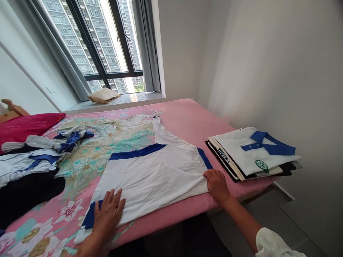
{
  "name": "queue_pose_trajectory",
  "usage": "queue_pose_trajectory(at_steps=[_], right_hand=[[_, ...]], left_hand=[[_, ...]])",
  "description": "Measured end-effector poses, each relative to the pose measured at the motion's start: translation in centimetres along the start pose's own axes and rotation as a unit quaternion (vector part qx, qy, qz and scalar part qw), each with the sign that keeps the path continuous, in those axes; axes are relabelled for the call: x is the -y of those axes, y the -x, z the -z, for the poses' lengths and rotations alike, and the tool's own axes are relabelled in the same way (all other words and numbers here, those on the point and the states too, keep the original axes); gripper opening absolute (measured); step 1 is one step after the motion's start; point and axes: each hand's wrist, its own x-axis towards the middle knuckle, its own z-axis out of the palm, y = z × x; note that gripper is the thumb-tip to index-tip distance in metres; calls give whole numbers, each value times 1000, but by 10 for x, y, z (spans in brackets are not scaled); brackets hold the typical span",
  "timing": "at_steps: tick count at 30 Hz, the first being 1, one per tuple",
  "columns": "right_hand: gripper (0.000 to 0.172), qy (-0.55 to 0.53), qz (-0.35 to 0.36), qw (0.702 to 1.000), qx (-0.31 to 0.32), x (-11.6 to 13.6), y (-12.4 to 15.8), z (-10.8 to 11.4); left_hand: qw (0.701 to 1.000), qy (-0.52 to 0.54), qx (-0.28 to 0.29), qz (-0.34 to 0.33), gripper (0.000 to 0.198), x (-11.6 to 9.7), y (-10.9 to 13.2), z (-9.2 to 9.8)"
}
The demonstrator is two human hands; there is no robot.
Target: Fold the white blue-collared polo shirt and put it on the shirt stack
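Note:
A white shirt with blue trim [152,171] lies spread on the pink floral bedsheet [187,117], partly folded. My left hand [108,210] rests flat on its near left corner, fingers stretched out over the blue cuff. At the shirt's right edge, my right hand [216,184] presses down with the fingers curled onto the fabric. Neither hand lifts anything.
A stack of folded shirts [254,153], topped by a white polo with a blue collar, sits at the bed's right corner by the wall. A heap of unfolded white, blue and black clothes [34,157] and a red pillow [26,125] lie left. A tan bag [104,95] rests on the windowsill.

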Motion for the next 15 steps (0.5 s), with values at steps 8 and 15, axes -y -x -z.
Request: queue_pose_trajectory(at_steps=[8, 15], right_hand=[[25, -123, 114, 986, -6, 64, -26, 10], [28, -107, 149, 971, 152, 138, -79, -30]], left_hand=[[999, 11, -49, 20, 37, 34, -7, 18], [998, 38, -54, 3, 24, 56, -6, 44]])
